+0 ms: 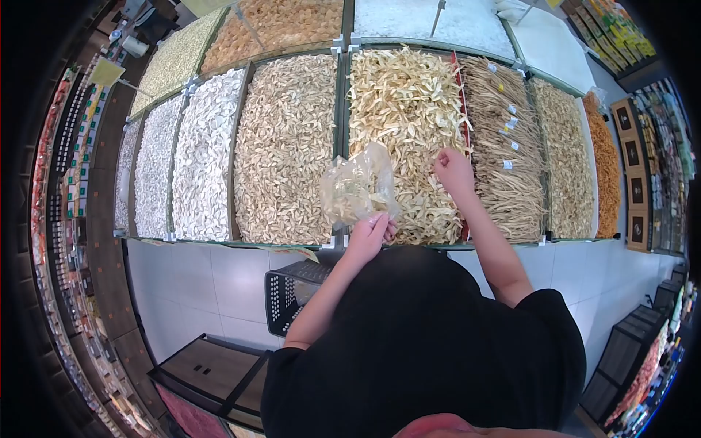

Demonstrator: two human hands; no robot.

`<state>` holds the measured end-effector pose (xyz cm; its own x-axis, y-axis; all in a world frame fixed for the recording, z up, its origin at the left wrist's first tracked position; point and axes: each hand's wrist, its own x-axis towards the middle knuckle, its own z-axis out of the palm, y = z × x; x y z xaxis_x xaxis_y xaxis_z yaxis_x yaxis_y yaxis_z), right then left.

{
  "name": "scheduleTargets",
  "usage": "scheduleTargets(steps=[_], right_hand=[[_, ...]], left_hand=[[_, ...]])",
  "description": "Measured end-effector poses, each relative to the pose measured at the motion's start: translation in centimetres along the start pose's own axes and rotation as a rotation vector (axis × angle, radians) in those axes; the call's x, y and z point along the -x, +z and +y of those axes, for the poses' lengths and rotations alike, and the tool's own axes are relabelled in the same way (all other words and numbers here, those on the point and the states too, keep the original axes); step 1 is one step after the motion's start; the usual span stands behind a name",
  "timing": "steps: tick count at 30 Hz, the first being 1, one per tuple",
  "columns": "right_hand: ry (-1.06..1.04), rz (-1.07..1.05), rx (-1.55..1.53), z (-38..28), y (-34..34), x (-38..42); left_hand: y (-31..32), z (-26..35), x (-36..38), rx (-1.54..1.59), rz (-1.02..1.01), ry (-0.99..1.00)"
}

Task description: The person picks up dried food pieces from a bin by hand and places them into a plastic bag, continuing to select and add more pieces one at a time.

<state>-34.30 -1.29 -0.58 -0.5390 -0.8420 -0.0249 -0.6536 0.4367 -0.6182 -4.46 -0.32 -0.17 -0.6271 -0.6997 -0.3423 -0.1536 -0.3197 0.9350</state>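
My left hand (372, 233) is closed on the edge of a clear plastic bag (358, 186), at the front of the bins. The bag spreads over the border between two bins, and a few pale pieces seem to lie inside it. My right hand (454, 172) is closed above the right side of a bin of pale yellow dried slices (405, 95). Whether its curled fingers hold anything is too small to tell. Close beside it runs a red divider (463, 109).
Bundled brown sticks (504, 175) with small labels fill the bin on the right. Tan dried slices (285, 146) and white slices (208, 160) lie to the left. A dark basket (281, 303) stands below the counter's front edge. Shelves (73, 219) line the far left.
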Motion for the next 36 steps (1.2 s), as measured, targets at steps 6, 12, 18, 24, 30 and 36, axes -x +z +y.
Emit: scheduleTargets(steps=[6,12,18,24,30,36], right_hand=[[-0.154,-0.038,-0.321,-8.1,-6.4,5.4],[-0.750,0.068,-0.232,-11.8,-4.0,6.4],[-0.812,-0.108,0.031,-12.3,-0.4,5.7],[-0.614,-0.055,-0.292,-11.3,-1.8,6.6],[-0.265,-0.169,-0.398,-5.5,-3.3,7.2],[-0.085,-0.243,-0.404,-0.6,-1.3,9.6]], left_hand=[[-0.1,1.2,0.5,-0.054,-0.025,0.006],[0.1,0.9,1.7,-0.114,-0.050,-0.016],[0.3,1.9,2.3,-0.147,-0.060,-0.001],[0.0,1.8,2.9,-0.048,0.007,-0.030],[-2.0,2.7,2.5,0.079,0.134,0.002],[-5.7,4.4,0.3,-0.026,0.273,0.124]])
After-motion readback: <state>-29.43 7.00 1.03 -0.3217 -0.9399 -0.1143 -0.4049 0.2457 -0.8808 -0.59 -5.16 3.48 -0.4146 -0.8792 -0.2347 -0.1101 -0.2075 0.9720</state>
